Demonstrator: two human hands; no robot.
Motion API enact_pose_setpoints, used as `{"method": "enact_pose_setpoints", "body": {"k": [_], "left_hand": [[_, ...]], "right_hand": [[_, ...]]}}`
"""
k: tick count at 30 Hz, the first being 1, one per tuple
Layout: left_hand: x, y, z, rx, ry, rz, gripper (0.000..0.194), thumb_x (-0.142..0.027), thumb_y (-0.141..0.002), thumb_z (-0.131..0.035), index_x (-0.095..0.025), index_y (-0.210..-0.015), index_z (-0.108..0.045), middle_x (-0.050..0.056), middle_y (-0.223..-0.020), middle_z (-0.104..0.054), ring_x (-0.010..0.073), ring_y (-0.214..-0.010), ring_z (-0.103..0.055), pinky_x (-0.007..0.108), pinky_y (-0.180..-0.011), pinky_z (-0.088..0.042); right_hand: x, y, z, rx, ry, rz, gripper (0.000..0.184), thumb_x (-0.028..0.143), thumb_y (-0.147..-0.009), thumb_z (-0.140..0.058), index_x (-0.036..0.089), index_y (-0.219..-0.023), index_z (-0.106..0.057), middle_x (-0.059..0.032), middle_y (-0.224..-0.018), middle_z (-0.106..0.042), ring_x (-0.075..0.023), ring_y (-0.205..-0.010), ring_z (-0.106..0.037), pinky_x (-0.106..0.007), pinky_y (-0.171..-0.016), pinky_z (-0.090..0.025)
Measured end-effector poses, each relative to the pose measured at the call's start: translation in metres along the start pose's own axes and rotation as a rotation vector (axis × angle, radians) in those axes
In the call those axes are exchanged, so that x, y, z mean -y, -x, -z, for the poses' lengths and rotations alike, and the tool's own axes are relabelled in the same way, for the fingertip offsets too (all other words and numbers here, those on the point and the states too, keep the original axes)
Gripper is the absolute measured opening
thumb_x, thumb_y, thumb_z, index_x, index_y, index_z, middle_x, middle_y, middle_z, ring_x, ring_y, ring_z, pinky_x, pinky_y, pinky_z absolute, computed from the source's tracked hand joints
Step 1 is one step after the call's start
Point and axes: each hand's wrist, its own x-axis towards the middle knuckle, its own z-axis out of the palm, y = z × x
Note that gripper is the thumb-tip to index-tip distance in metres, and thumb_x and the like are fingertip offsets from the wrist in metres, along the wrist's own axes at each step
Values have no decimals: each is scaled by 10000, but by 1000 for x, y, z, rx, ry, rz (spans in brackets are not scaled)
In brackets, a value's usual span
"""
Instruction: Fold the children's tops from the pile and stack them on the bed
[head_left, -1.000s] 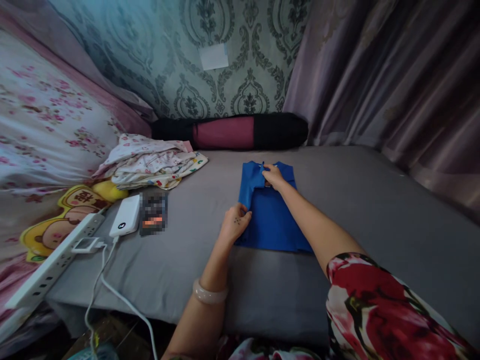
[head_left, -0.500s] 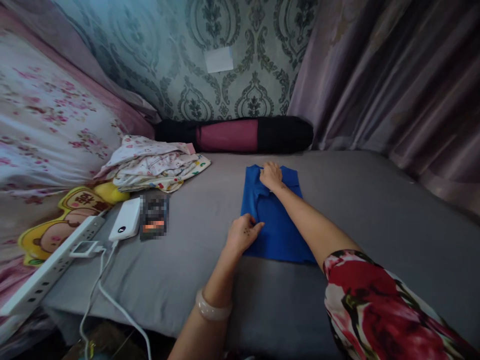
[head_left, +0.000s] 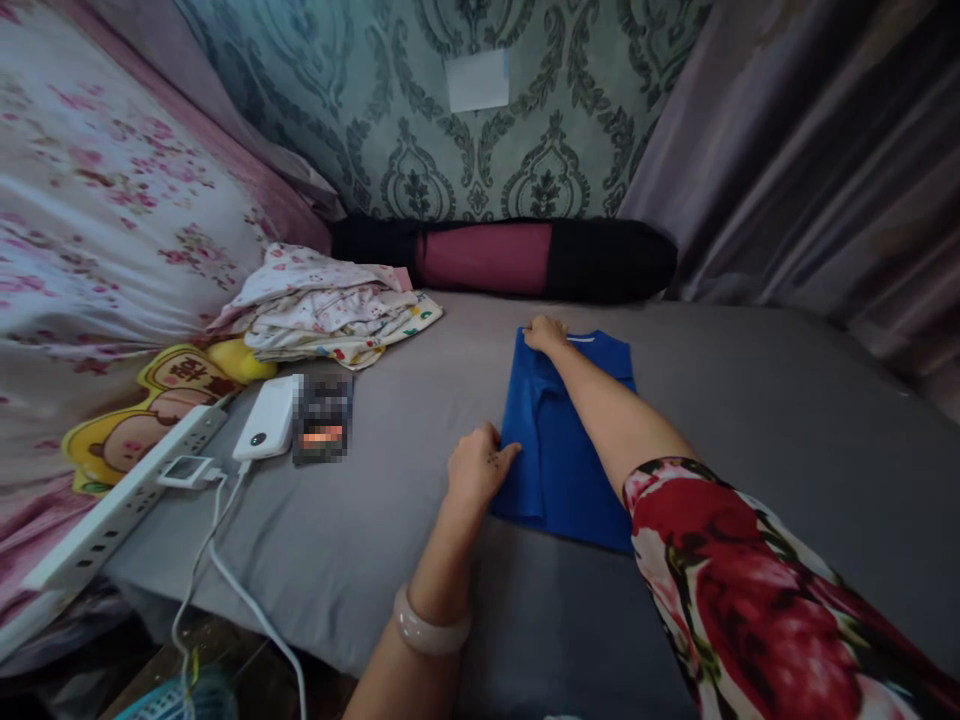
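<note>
A blue T-shirt (head_left: 570, 470) lies on the grey bed sheet, its left side folded inward in a long strip. A short white strip shows at its collar. My right hand (head_left: 546, 334) is at the shirt's upper left corner, its fingers closed on the fabric; the arm covers part of the shirt. My left hand (head_left: 480, 465) rests beside the lower left edge, thumb held apart toward the cloth and the other fingers loosely curled, partly hidden.
Crumpled printed cloths (head_left: 330, 310) lie at the back left. Nearer are a power bank (head_left: 266, 420), a blurred item (head_left: 322, 420), a power strip (head_left: 127, 500) with white cables and a yellow cartoon cushion (head_left: 112, 445). A black-and-maroon roll (head_left: 484, 258) lies along the wall.
My right hand has moved from the collar to the shirt's upper left corner. The folded left strip lies flatter and straighter. My left hand stays near the lower left edge. The view has shifted.
</note>
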Motion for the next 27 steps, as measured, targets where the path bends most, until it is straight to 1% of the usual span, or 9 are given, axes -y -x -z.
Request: {"method": "enact_pose_setpoints", "body": {"k": [4, 6, 12, 16, 19, 21, 23, 25, 27], "left_hand": [[-1, 3, 4, 75, -95, 10, 273, -443, -821, -647, -187, -916, -659, 86, -890, -703, 249, -870, -650, 292, -662, -414], [1, 3, 6, 106, -123, 0, 231, -415, -827, -639, -192, -881, -666, 79, -877, -700, 238, -858, -647, 283, -654, -408], [14, -3, 9, 151, -28, -2, 182, -375, -817, -629, -195, -808, -655, 36, -771, -667, 173, -739, -604, 255, -588, -353], [16, -4, 12, 166, -22, 9, 143, -340, -788, -643, -197, -788, -640, 21, -730, -646, 166, -707, -588, 259, -583, -347], [14, -2, 12, 131, 0, -13, 139, -313, -772, -660, -195, -837, -627, 20, -762, -652, 167, -716, -591, 261, -601, -377], [12, -2, 11, 64, 20, -79, 155, -309, -802, -638, -197, -907, -618, 24, -808, -660, 173, -750, -598, 269, -640, -410], [9, -1, 8, -1, 18, -199, 148, -291, -843, -597, -202, -960, -612, 33, -865, -663, 181, -818, -600, 285, -714, -442], [6, 0, 5, -36, -7, -348, 138, -255, -873, -552, -206, -985, -615, 49, -947, -662, 192, -919, -591, 305, -814, -455], [4, 0, 2, -46, -54, -473, 161, -215, -888, -512, -207, -1004, -623, 66, -1050, -652, 206, -1024, -566, 330, -908, -445]], "right_hand": [[-5, -12, -6, 60, -41, 1, 279, 319, -912, -547, 182, -1117, -678, -149, -1238, -645, -310, -1194, -559, -450, -990, -394], [-6, -14, -10, 52, -61, 26, 258, 304, -929, -520, 203, -1113, -671, -128, -1225, -656, -285, -1172, -577, -425, -973, -408], [-2, -4, -17, -93, -113, 111, 266, 256, -976, -431, 207, -1172, -604, -110, -1192, -664, -241, -1112, -601, -350, -904, -436], [2, 8, -26, -184, -94, 137, 285, 239, -986, -384, 176, -1158, -603, -131, -1195, -647, -237, -1093, -590, -346, -909, -423], [2, 12, -34, -256, -71, 132, 306, 241, -985, -371, 151, -1146, -615, -143, -1208, -628, -244, -1111, -574, -361, -938, -412], [2, 9, -33, -241, -72, 117, 316, 236, -980, -375, 143, -1166, -613, -146, -1230, -618, -247, -1136, -565, -360, -955, -411], [0, 1, -26, -131, -84, 125, 316, 223, -968, -400, 146, -1190, -611, -135, -1249, -619, -233, -1150, -567, -332, -956, -419], [-3, -5, -13, -5, -95, 155, 320, 209, -952, -427, 156, -1210, -610, -107, -1223, -648, -209, -1122, -591, -294, -934, -436], [-7, -4, 0, 42, -93, 186, 342, 189, -939, -440, 161, -1241, -599, -96, -1230, -653, -204, -1123, -596, -289, -942, -435]]}}
